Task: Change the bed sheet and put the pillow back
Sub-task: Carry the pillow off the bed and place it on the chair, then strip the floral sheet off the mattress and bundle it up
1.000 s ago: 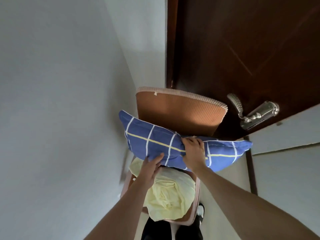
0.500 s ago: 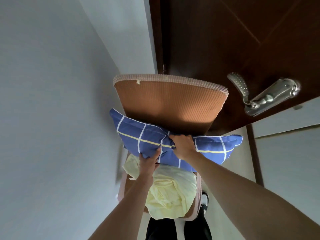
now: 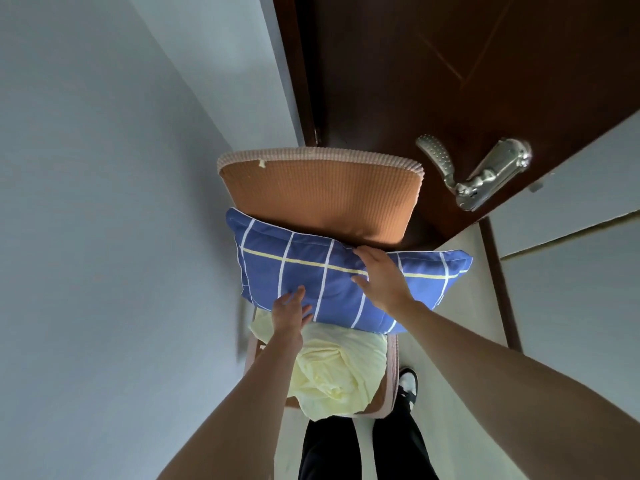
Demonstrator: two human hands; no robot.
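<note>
Pillow (image 3: 304, 271), blue checked, on chair (image 3: 318, 199) seat against backrest, atop crumpled yellow sheet (image 3: 332, 372). Left hand (image 3: 289, 315) flat at near edge, fingers spread. Right hand (image 3: 381, 275) pressed flat on top, fingers straight.

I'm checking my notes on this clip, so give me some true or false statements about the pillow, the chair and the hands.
1. The blue checked pillow lies on the chair, against its backrest. True.
2. The right hand grips the door handle. False: it rests flat on the pillow.
3. A yellow sheet is bundled on the seat under the pillow. True.
4. The left hand holds the sheet. False: its straight fingers touch the pillow's near edge.
</note>
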